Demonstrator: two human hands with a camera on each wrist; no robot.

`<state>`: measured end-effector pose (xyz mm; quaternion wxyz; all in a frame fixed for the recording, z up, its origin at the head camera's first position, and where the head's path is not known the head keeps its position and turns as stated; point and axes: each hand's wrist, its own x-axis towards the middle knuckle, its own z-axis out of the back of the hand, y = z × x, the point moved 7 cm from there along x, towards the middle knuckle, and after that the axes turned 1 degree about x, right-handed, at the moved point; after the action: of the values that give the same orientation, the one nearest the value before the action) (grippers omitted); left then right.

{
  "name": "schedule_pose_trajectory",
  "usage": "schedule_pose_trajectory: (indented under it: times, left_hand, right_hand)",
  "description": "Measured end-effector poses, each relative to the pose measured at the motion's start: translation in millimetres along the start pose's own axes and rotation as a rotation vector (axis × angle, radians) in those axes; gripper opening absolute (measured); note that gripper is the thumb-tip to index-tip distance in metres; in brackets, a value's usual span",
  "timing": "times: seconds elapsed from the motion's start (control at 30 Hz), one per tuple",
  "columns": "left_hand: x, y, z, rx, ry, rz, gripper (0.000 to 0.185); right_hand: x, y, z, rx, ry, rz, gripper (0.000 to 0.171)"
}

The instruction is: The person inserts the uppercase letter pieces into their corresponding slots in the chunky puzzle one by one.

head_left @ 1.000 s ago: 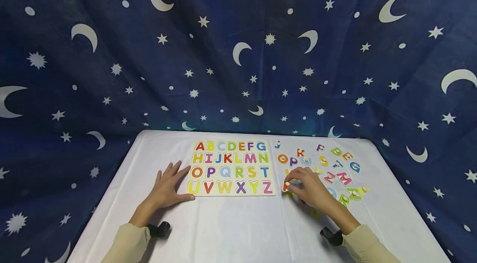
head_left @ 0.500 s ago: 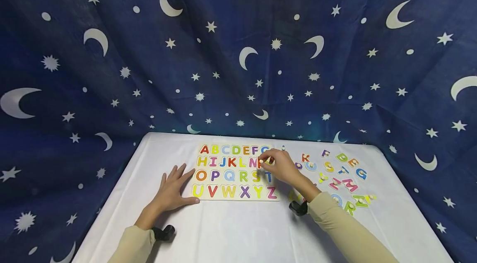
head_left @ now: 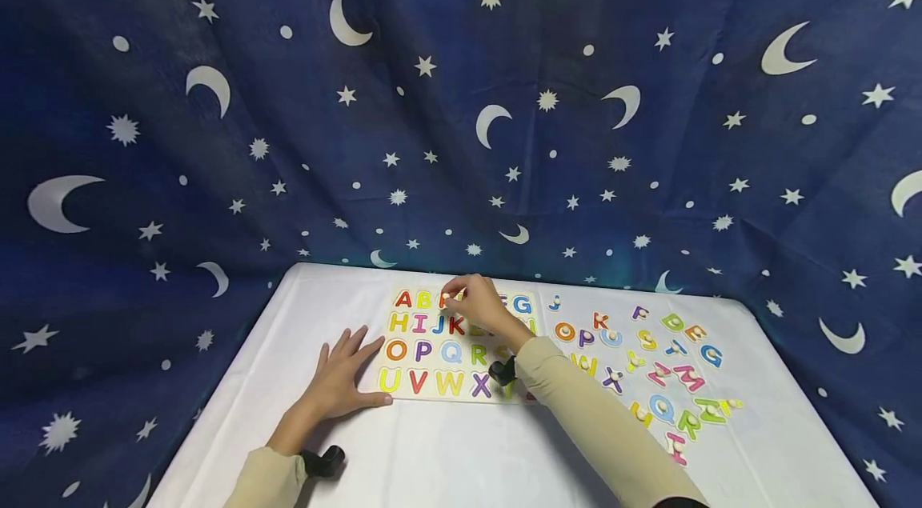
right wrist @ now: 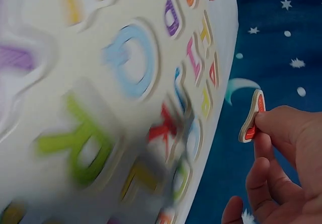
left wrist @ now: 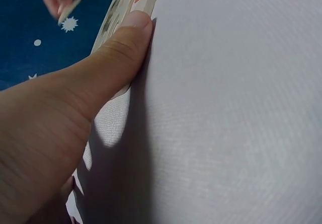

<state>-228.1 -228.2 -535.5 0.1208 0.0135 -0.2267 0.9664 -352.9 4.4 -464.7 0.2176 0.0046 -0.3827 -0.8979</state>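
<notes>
Right hand [head_left: 477,305] up over the far row of the pale wooden alphabet puzzle board [head_left: 461,394], fingers [right wrist: 274,126] curled, pinching a small red-faced wooden letter piece [right wrist: 253,116] by its edge. Piece held on edge above the board's top row, roughly over the C and D slots, not seated in any slot. Can't make out which letter it is from either view. Cream sleeve [head_left: 598,428] stretched diagonally across the right end of the board, covering part of the 2 near rows.

Left hand [head_left: 344,380] flat on the white cloth-covered surface [head_left: 446,460] at the board's near-left corner, fingers straight and spread, gripping nothing. Thumb [left wrist: 118,53] pressed right against the board's edge in the left wrist view, fingertips lying just onto the board by the O and U.

Board printed with 4 rows of coloured letters, A to Z. Right wrist view blurry but shows a blue Q, a green R and a purple P on it.

Scattered loose wooden letter pieces [head_left: 648,356] lying to the right of the board on the same surface: orange O, red K, green D, blue G, pink M among others, several with small pale knobs. Dark blue backdrop cloth with white moons and stars [head_left: 461,108] hanging behind the far edge.
</notes>
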Motion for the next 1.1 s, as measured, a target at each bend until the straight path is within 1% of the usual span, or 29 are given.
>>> schedule_pose_trajectory:
  times: [0.17, 0.3, 0.4, 0.57, 0.77, 0.83, 0.97, 1.1]
  left_hand:
    - [-1.2, 1.7, -1.3, -0.008, 0.005, 0.007, 0.105]
    - [-3.4, 2.0, -0.3, -0.022, 0.006, 0.016, 0.107]
    - [-3.5, 1.7, -0.5, -0.030, 0.015, 0.027, 0.107]
    - [-1.5, 2.3, -0.6, -0.023, 0.018, 0.022, 0.107]
    - [-0.3, 4.9, -2.0, -0.028, 0.002, 0.004, 0.106]
    - [-0.3, 5.1, -1.7, -0.035, -0.011, 0.000, 0.105]
    - [-1.0, 4.4, -1.6, -0.031, -0.013, -0.008, 0.105]
    - [-0.7, 3.8, -0.6, -0.027, -0.006, -0.006, 0.105]
  right_hand:
    - [25, 12, -30, -0.003, 0.001, 0.002, 0.009]
    - [39, 15, -53, -0.041, 0.019, -0.055, 0.009]
    - [47, 16, -64, -0.085, 0.027, -0.097, 0.009]
    - [56, 15, -73, -0.097, 0.031, -0.099, 0.009]
    - [61, 8, -83, -0.111, 0.049, -0.128, 0.008]
    - [61, 6, -85, -0.117, 0.041, -0.136, 0.007]
    - [61, 2, -87, -0.150, 0.009, -0.162, 0.004]
    - [59, 2, -89, -0.151, -0.012, -0.148, 0.004]
